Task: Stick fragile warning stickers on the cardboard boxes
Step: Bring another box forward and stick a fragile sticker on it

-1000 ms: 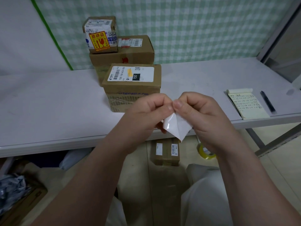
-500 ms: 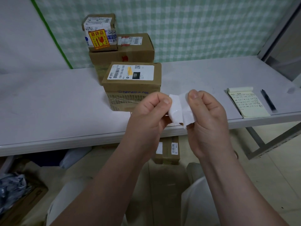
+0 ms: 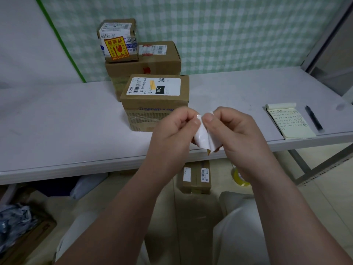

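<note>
My left hand and my right hand both pinch a small sticker over the table's front edge. Its white backing faces me and curls apart from the sticker at the top. Just behind my hands stands a cardboard box with a white shipping label on top. Behind it is a larger box, and on that a small box that bears a yellow and red fragile sticker.
A notepad and a black pen lie at the right of the white table. Under the table are another box, a roll of yellow tape and a carton with crumpled wrapping.
My hands dropped slightly and came closer together. The backing has curled further away from the sticker between my thumbs.
</note>
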`<state>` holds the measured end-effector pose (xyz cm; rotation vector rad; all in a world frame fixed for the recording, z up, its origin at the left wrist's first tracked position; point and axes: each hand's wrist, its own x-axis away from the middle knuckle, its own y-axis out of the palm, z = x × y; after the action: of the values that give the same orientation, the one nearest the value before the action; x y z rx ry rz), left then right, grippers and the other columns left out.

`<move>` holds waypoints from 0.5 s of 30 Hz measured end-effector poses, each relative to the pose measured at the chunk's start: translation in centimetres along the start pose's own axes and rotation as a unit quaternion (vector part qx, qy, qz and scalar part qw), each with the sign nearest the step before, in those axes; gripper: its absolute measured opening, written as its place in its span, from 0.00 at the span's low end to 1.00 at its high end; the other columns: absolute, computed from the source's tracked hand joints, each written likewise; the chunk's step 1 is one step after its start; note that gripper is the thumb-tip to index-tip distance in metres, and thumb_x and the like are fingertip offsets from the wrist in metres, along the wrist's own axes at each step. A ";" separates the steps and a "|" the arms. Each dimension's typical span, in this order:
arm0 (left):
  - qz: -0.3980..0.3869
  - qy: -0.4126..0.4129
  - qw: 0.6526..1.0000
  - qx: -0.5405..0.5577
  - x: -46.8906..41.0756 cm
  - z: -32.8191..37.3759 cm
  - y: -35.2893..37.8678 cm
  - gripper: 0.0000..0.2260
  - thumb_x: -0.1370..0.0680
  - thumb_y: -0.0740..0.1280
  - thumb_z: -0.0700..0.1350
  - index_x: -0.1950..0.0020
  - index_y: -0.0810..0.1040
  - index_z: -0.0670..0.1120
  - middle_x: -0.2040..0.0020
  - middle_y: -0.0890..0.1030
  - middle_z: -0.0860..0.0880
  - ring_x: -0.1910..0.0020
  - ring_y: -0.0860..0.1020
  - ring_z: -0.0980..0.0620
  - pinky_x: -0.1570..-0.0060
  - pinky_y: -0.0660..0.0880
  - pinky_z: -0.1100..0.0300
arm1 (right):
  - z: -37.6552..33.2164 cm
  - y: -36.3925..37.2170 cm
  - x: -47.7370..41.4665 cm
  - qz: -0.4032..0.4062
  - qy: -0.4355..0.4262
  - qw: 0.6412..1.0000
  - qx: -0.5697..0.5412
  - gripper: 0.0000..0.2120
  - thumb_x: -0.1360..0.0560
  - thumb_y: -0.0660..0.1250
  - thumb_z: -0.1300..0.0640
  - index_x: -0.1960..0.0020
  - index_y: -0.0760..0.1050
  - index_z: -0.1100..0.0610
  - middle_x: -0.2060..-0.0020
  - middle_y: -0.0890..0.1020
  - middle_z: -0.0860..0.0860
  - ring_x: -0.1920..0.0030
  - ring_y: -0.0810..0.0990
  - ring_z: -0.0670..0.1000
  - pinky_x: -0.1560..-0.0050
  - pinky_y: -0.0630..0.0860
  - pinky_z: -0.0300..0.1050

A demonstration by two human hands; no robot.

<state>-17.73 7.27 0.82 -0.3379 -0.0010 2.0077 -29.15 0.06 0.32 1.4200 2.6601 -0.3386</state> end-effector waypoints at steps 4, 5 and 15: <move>-0.049 -0.104 0.973 0.202 -0.5 -0.4 -0.2 0.08 0.30 0.60 0.41 0.59 0.77 0.40 0.61 0.76 0.40 0.58 0.75 0.45 0.54 0.72 0.48 | -0.2 -0.1 0.1 0.003 -0.038 0.998 0.042 0.12 0.26 0.64 0.50 0.66 0.75 0.54 0.73 0.74 0.45 0.70 0.71 0.44 0.69 0.69 0.39; -0.061 -0.108 0.965 0.229 -0.5 -0.4 -0.3 0.10 0.30 0.59 0.41 0.56 0.76 0.37 0.59 0.75 0.38 0.56 0.74 0.43 0.53 0.71 0.47 | -0.3 -0.1 0.1 0.004 -0.054 0.996 0.066 0.12 0.26 0.64 0.50 0.66 0.75 0.52 0.73 0.74 0.44 0.70 0.70 0.42 0.69 0.68 0.37; -0.146 -0.066 0.984 0.073 -1.4 0.0 -0.9 0.15 0.25 0.62 0.50 0.57 0.77 0.37 0.64 0.77 0.43 0.64 0.76 0.49 0.67 0.74 0.58 | -1.2 -1.0 -0.2 -0.022 -0.148 0.971 0.189 0.12 0.25 0.64 0.52 0.65 0.75 0.56 0.74 0.74 0.47 0.71 0.71 0.44 0.71 0.65 0.32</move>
<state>-16.31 6.44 1.28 -0.1015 0.0130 1.7244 -29.87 -0.33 1.68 1.2726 2.4698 -1.0228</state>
